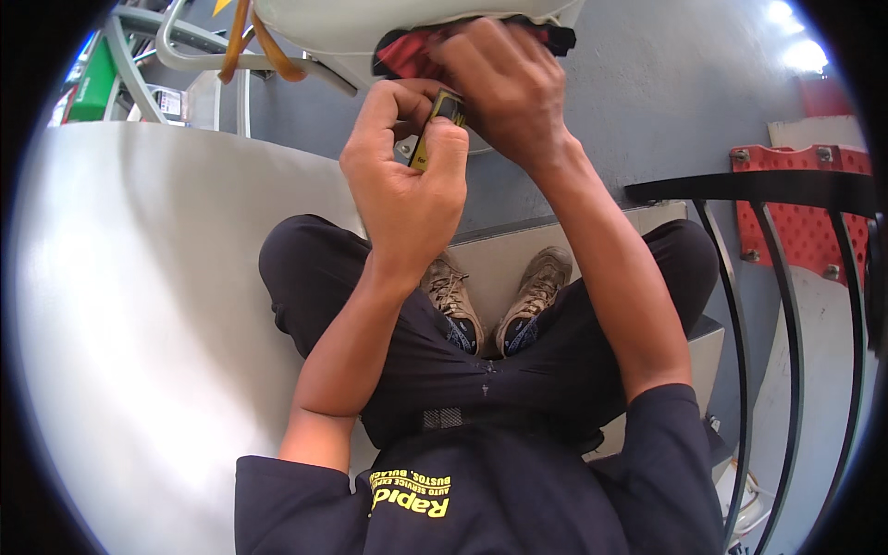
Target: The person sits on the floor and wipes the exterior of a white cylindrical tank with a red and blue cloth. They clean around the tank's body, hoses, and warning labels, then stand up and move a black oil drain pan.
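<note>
Raised in front of me, my left hand (407, 190) pinches a small flat yellow-and-black packet (427, 139) between thumb and curled fingers. My right hand (513, 97), partly blurred by motion, is just beyond it to the right. Its fingers are curled over a red-and-black cloth-like item (407, 55). They hide much of that item, and whatever is in their grip cannot be made out. The red-and-black item lies against the lower edge of a rounded white surface (342, 23).
A large pale curved panel (120, 277) fills my left side. Curved black bars (782, 250) stand at the right, before a red perforated plate (800, 208). At the far left, a grey metal frame (134, 69) stands near a green box (92, 88). Orange-brown straps (236, 46) hang by a tube.
</note>
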A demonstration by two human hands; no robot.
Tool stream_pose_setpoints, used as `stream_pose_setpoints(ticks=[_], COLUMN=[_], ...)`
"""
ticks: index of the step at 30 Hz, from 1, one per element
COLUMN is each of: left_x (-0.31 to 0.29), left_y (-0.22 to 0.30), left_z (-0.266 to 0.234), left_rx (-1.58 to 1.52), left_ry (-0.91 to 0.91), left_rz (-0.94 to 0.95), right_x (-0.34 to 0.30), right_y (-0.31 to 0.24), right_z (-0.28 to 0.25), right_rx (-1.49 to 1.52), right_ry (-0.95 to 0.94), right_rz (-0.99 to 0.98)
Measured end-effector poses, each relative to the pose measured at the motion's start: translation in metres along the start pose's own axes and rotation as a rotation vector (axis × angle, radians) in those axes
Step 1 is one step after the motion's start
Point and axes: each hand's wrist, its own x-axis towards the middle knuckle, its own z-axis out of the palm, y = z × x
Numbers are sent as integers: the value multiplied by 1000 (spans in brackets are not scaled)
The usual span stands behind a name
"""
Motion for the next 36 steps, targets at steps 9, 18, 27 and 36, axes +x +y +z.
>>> stream_pose_setpoints(ticks=[9, 18, 27, 36], left_x=[-4, -3, -2, -2], left_y=[4, 10, 9, 11], left_z=[-15, 2, 8, 11], left_rx=[-50, -84, -35, -42], left_ry=[-12, -97, -113, -144], left_rz=[10, -19, -61, -47], right_x=[-28, -38, -30, -22], right_y=[100, 57, 82, 96], right_z=[5, 15, 19, 7], right_rx=[1011, 805, 962, 1014], right_ry=[421, 344, 511, 369], right_rz=[1485, 1378, 1193, 1277])
